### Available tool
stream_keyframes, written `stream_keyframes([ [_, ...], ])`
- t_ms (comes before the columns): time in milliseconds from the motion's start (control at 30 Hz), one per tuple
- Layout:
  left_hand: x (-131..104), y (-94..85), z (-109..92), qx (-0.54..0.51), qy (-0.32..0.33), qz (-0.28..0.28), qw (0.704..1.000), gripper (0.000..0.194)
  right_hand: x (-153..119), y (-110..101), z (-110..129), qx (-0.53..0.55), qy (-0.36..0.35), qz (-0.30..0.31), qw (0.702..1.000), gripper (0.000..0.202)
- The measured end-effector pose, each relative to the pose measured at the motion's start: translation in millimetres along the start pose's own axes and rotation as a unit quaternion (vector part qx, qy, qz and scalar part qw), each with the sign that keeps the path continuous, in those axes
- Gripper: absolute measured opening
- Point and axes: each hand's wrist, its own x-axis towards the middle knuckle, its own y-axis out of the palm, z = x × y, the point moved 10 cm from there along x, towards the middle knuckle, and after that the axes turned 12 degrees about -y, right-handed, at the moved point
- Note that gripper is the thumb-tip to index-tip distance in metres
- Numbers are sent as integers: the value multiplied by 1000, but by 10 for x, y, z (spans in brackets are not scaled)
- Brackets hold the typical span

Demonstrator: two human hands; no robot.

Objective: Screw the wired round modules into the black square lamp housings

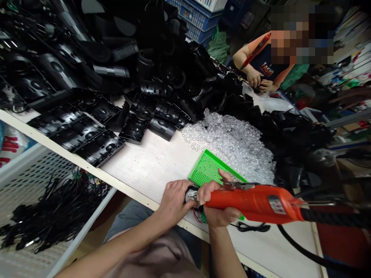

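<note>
My right hand (213,200) is wrapped around an orange electric screwdriver (249,200), held nearly level with its bit pointing left. The bit meets a small black plastic part with a silvery face (189,195), which my left hand (174,202) grips near the table's front edge. Thin red wires and a bit of green board (201,216) hang below the part. Just behind my hands lies a green perforated tray (203,170); small metal screws (233,175) sit in its right end, partly hidden by my right hand and the screwdriver.
A heap of clear plastic pieces (228,139) lies behind the tray. Black plastic housings (98,148) pile up left and behind. A coiled black cable (255,227) rests at right. A white crate (60,247) of black cords stands lower left. Across the table, a co-worker's hands (259,82) handle something dark.
</note>
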Motion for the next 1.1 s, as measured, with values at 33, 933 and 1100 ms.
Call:
stream_keyframes([
  [33, -1, -2, -1, -1, 0, 0, 1000, 33, -9, -1, -27, 0, 0, 1, 1000, 69],
  [933, -15, 50, 43, -12, 10, -2, 1000, 28, -167, 53, -205, -5, -26, 78, 997, 43],
  [1100, -4, 37, 26, 22, -4, -5, 1000, 26, -78, 126, -162, 6, 17, 111, 994, 55],
])
